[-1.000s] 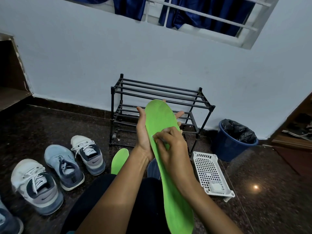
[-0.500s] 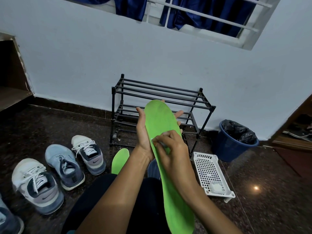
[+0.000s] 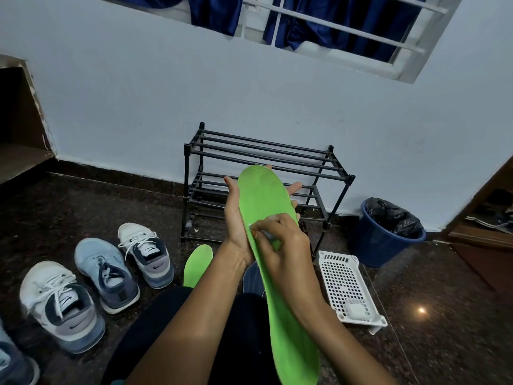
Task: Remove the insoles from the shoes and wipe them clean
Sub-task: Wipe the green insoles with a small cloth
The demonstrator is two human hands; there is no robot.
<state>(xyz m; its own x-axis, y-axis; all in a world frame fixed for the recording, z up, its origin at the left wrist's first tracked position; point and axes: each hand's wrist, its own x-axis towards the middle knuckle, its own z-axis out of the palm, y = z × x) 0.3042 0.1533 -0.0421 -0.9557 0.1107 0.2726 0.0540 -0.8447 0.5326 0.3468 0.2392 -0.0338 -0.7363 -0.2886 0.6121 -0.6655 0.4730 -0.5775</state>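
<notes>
Before the shoe rack [image 3: 263,151], wiping insole [image 3: 261,195] propped on flat left hand [image 3: 236,218] with wipe [image 3: 268,235] pinched in right hand [image 3: 280,240]; next, likely stroking heelward.

- The shoe rack [image 3: 263,151] stands at the floor's [image 3: 83,207] far edge, against the wall [image 3: 138,107].
- The bin [image 3: 380,243] sits right of it.
- The basket [image 3: 340,279] lies before the rack's right end.
- The shoes [image 3: 105,273] line the floor's left side.
- A loose insole [image 3: 197,263] lies between shoes and basket.
- The held insole [image 3: 263,201] rests on the left hand [image 3: 236,220], the wipe [image 3: 268,234] upon it.
</notes>
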